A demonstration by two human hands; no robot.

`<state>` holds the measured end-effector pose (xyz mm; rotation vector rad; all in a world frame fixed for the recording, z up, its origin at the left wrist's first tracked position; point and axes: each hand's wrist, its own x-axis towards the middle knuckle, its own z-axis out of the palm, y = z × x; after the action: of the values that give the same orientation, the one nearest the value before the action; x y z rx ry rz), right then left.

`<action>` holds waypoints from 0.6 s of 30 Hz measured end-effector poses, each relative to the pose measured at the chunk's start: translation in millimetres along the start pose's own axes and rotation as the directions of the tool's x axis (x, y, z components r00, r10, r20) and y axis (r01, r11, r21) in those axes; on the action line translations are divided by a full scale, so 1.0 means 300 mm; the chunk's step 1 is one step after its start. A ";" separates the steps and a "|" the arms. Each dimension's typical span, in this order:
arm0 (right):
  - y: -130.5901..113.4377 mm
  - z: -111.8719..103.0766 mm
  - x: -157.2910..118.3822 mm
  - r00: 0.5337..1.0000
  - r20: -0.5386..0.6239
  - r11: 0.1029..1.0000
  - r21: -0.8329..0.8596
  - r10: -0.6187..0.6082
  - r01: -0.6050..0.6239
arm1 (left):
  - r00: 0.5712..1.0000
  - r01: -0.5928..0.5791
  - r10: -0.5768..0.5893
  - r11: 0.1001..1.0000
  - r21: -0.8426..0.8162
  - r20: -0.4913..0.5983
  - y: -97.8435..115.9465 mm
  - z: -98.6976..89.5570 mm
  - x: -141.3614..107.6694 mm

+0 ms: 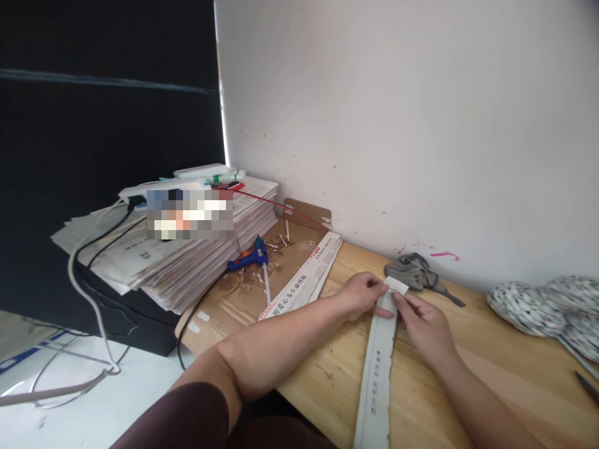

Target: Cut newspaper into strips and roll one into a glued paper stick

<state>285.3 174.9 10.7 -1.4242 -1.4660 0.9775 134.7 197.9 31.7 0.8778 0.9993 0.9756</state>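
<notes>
A long pale strip of printed paper (378, 374) runs from the near table edge up to both hands. My left hand (362, 298) is closed on the left side of its far end, with fingertips pressed on the paper. My right hand (425, 324) pinches the same end from the right. Between the fingertips a small white flap (397, 285) shows at the tip of the strip; whether it is folded over or a separate piece I cannot tell. Beyond my left forearm lie more printed strips (322, 259), partly hidden by that arm.
A blue glue gun (250, 254) rests on a brown cardboard sheet (206, 321) among white scraps. Behind it stands a tall paper stack (248, 218) with cords and a power strip. A grey cloth (414, 271) and a patterned fabric bundle (528, 305) lie along the wall.
</notes>
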 end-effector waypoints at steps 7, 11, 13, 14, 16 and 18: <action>0.009 -0.045 0.022 0.993 -0.111 0.997 -0.064 -0.040 0.033 | 0.998 -0.012 0.011 1.000 -0.016 -0.065 -0.021 0.004 0.023; 0.017 -0.117 0.119 0.944 -0.251 0.919 -0.379 -0.215 0.109 | 0.998 -0.007 0.004 0.999 -0.039 -0.064 -0.019 0.000 0.031; 0.021 -0.134 0.188 0.903 -0.221 0.804 -0.564 -0.368 0.189 | 1.000 -0.010 0.008 0.998 -0.054 -0.030 -0.016 0.001 0.025; 0.025 -0.134 0.223 0.884 -0.185 0.736 -0.639 -0.428 0.223 | 1.000 -0.009 0.009 0.998 -0.061 -0.007 -0.014 0.003 0.020; 0.039 -0.123 0.284 0.903 -0.082 0.661 -0.710 -0.421 0.244 | 0.999 -0.006 0.008 0.997 -0.075 0.033 -0.009 0.005 0.010; 0.054 -0.104 0.325 0.924 -0.060 0.647 -0.730 -0.379 0.218 | 0.999 0.001 0.003 0.996 -0.094 0.048 -0.004 0.007 0.003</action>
<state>320.9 272.2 11.0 -1.6572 -1.9471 -0.0089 137.1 198.2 30.9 0.8201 0.9052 0.9902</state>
